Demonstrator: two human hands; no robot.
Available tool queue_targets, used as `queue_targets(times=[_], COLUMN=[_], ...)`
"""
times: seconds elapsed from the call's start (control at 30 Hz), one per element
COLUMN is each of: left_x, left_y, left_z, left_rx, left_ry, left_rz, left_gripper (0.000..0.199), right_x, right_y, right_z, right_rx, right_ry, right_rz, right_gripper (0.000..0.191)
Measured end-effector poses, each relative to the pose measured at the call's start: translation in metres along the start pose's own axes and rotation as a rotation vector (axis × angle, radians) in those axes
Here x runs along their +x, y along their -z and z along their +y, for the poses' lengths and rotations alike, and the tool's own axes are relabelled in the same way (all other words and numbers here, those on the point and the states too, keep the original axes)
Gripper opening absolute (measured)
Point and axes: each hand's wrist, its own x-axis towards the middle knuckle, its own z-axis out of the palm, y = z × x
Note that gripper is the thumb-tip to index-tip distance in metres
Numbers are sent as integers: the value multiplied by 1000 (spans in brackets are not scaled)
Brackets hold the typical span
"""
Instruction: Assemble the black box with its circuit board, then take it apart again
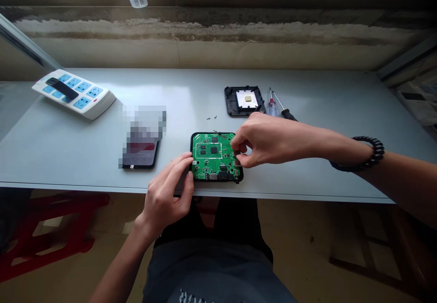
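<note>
Circuit board (209,157) in a black case (198,134) lies near the front edge of a pale table (191,93), below a stained wall (112,50). Left hand (170,194) rests loose fingers against the case; right hand (261,141) bends its fingers at the board, grip unclear. A red stool (51,223) stands below.

The counter (184,96) has a smooth, pale surface with a soft sheen. The circuit board (208,162) looks glossy green, set in a dark plastic casing (191,134). The black cover (230,107) looks like matt plastic around a silvery, metallic-looking plate (241,96). The power strip (102,105) is smooth white plastic; the screwdrivers (279,100) have shiny metal shafts. The shirt (211,271) is matt cloth.
</note>
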Motion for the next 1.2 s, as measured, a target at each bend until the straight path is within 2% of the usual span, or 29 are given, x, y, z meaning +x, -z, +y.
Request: queue_targets(times=[0.43,0.77,1.2], left_x=[-1,0,-1], left_y=[2,2,4], left_z=[0,0,1], left_rx=[6,8,19], left_ry=[16,19,13], left_rz=[-15,58,-28], left_gripper=[33,38,37], right_x=[-3,-1,0], right_y=[0,-1,-2], right_z=[3,3,3], right_rx=[21,-32,-37], right_ry=[-12,-13,8], right_rz=[41,85,45], right_gripper=[25,22,27])
